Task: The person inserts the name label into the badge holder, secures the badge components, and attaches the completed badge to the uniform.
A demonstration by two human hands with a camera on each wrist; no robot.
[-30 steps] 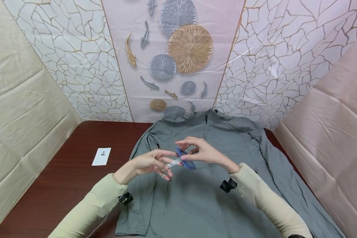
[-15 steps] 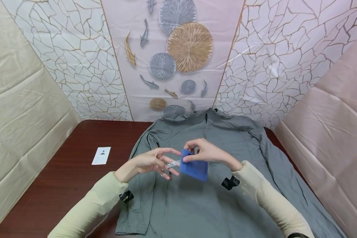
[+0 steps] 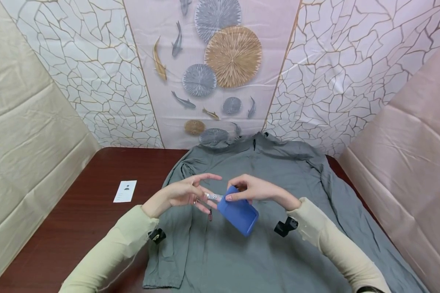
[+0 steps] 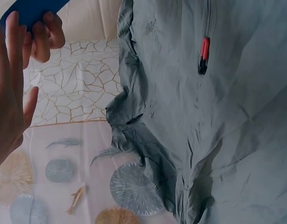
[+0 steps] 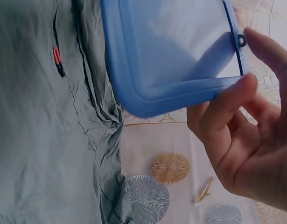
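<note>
My right hand [image 3: 254, 189] pinches a blue badge holder [image 3: 240, 213] at its upper edge. The holder hangs tilted over the grey jacket [image 3: 264, 252]. In the right wrist view its blue frame [image 5: 127, 88] surrounds a clear window, and a fingertip is at the small loop on its edge. A short clear strap with a snap [image 3: 214, 197] runs from the holder to my left hand [image 3: 181, 193]. That hand holds the strap's metal clip near the thumb, with its other fingers spread. The left wrist view shows the fingers close to the holder [image 4: 33, 11] but hides the clip.
A white card [image 3: 125, 191] printed with a dark person icon lies on the brown table [image 3: 84, 228], left of the jacket. The jacket has a red zipper pull [image 4: 205, 49]. Patterned cloth [image 3: 234, 57] stands behind the table, with plain beige cloth [image 3: 33, 122] at the side.
The badge holder has turned from nearly edge-on to show its blue face, and its lower end has swung down. My right hand has shifted slightly right; the left fingers have spread wider.
</note>
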